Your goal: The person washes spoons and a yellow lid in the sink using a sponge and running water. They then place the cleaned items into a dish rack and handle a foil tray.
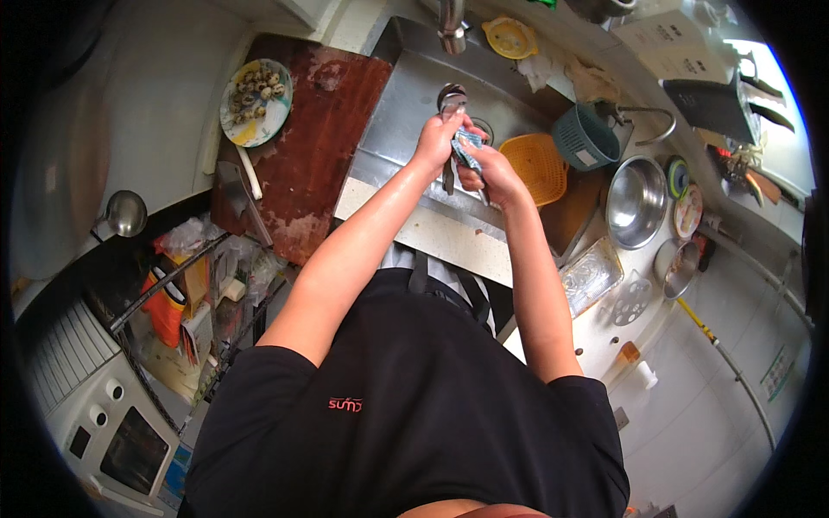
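Over the stainless steel sink (pixel 405 107), my left hand (pixel 435 142) is closed around metal utensils whose rounded, shiny heads (pixel 451 97) point toward the tap; they look like spoons, but their exact kind and number are unclear. A dark handle (pixel 448 178) sticks out below that hand. Pressed against the utensils is a blue patterned cloth (pixel 466 147), gripped by my right hand (pixel 495 173). Another thin metal end shows beneath the right fingers. The two hands are close together, and the fingers partly hide what they hold.
The tap (pixel 452 29) is above the sink. An orange plastic basket (pixel 534 169) and a teal basket (pixel 585 137) are at right, beside a steel bowl (pixel 636 202). At left, a cleaver (pixel 236 197) and a plate of quail eggs (pixel 275 120) rest on a reddish-brown board (pixel 317 142).
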`<act>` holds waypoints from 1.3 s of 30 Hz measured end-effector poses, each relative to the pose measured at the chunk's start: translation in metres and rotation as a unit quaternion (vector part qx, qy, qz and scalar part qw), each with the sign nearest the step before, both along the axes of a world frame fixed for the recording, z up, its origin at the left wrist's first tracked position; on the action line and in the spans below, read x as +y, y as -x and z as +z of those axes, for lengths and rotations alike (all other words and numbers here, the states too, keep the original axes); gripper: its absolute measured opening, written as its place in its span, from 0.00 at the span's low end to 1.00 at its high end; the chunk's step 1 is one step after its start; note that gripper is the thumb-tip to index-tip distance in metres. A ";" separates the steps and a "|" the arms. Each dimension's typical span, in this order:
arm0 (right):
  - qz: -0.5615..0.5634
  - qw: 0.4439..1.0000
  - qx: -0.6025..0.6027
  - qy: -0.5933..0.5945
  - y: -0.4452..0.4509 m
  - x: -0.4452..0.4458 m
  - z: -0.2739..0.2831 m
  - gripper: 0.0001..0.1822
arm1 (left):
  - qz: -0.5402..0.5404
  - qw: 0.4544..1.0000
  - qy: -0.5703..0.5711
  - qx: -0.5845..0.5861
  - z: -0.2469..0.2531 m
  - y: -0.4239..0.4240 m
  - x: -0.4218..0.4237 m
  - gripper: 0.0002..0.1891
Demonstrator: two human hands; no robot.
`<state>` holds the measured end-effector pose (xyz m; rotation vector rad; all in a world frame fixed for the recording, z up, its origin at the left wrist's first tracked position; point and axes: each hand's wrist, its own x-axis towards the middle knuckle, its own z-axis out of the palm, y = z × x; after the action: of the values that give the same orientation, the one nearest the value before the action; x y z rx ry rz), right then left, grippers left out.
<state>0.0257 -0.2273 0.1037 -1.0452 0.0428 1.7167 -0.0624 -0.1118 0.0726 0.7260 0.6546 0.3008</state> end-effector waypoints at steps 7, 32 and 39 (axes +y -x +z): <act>0.070 0.974 -0.214 -0.011 -0.003 -0.019 0.011 0.18 | 0.121 0.989 -0.062 0.061 0.000 -0.010 0.000 0.14; 0.004 0.447 -0.884 0.136 -0.124 -0.058 0.008 0.21 | 0.126 0.973 0.192 -0.016 -0.008 0.020 0.007 0.14; -0.013 0.810 -0.587 -0.003 -0.081 0.080 -0.011 0.20 | 0.034 0.986 0.158 0.041 -0.039 0.020 0.017 0.08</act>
<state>0.1066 -0.1474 0.0926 -1.9155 -0.7309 0.7872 -0.0821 -0.0945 0.0340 0.4148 0.7854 0.2230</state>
